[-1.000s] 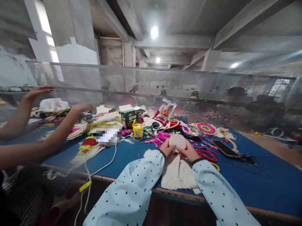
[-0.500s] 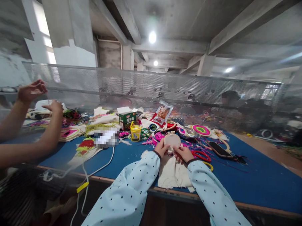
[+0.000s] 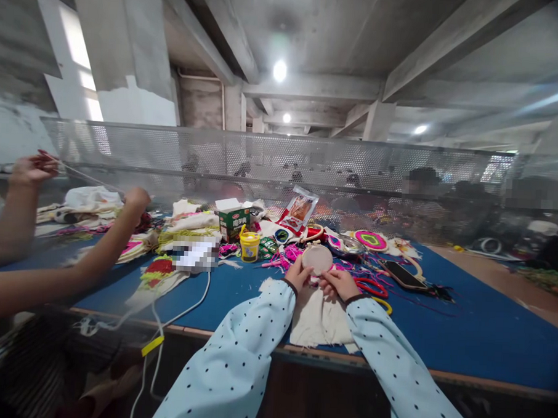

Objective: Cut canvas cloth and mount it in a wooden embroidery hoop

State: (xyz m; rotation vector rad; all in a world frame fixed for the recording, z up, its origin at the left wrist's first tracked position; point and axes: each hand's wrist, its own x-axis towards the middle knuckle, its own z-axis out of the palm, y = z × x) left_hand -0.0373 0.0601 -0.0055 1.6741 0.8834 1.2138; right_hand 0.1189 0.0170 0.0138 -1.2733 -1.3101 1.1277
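Observation:
A small round embroidery hoop [image 3: 317, 259] with pale cloth stretched in it is held up just over the table's front edge. My left hand [image 3: 298, 274] is closed on its left rim, the thumb across the front. At the lower right rim, my right hand [image 3: 341, 284] is closed in a pinch, fingers curled beneath; whether it also grips the cloth is hard to tell. From the hoop, loose cream cloth [image 3: 318, 321] hangs down onto the blue tabletop, its lower edge frayed. Magenta yarn [image 3: 288, 257] lies just behind my left hand.
A co-worker's hands [image 3: 35, 169] stretch a thread at the left. Behind my hands lie a yellow tub [image 3: 249, 245], a green box [image 3: 233, 219], a food packet [image 3: 298, 211] and a metal bowl [image 3: 350, 246]. A phone [image 3: 403, 274] and red rings [image 3: 371, 287] lie right. A perforated metal screen [image 3: 272, 156] stands behind.
The co-worker's hands have moved apart, one left and the other right, with a thread now taut between them. My hands and the hoop have barely moved.

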